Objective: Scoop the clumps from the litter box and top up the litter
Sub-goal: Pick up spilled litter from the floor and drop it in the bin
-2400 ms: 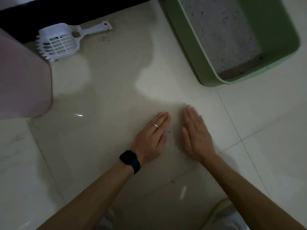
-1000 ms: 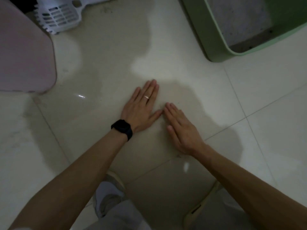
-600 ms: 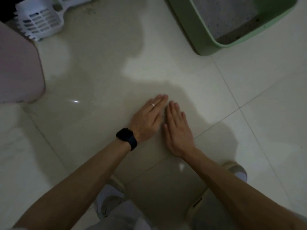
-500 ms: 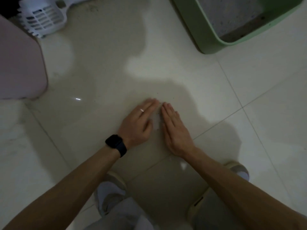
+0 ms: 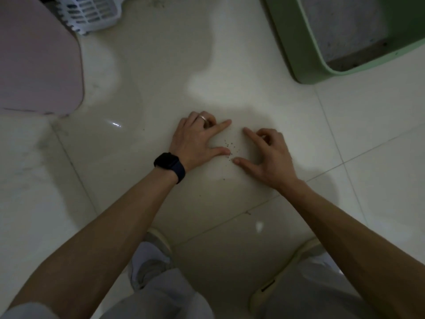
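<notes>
1. Head view: scattered litter grains are framed on the floor tile between the left hand and the right hand.
2. Thumbs and forefingers are spread; the other fingers are curled under, and nothing is seen gripped.
3. The grains are judged light, loose and easily scattered, so they are best swept together and pinched.
4. The litter box is seen well apart, at the upper right.

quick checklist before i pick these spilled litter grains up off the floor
1. Grains corralled between both hands: ok, though one speck lies apart.
2. Left hand free: ok, nothing visible in it.
3. Right hand free: ok.
4. Scoop nearby: ok, on the floor, partly out of frame.
5. Litter box clear of clumps: cannot tell.
</notes>
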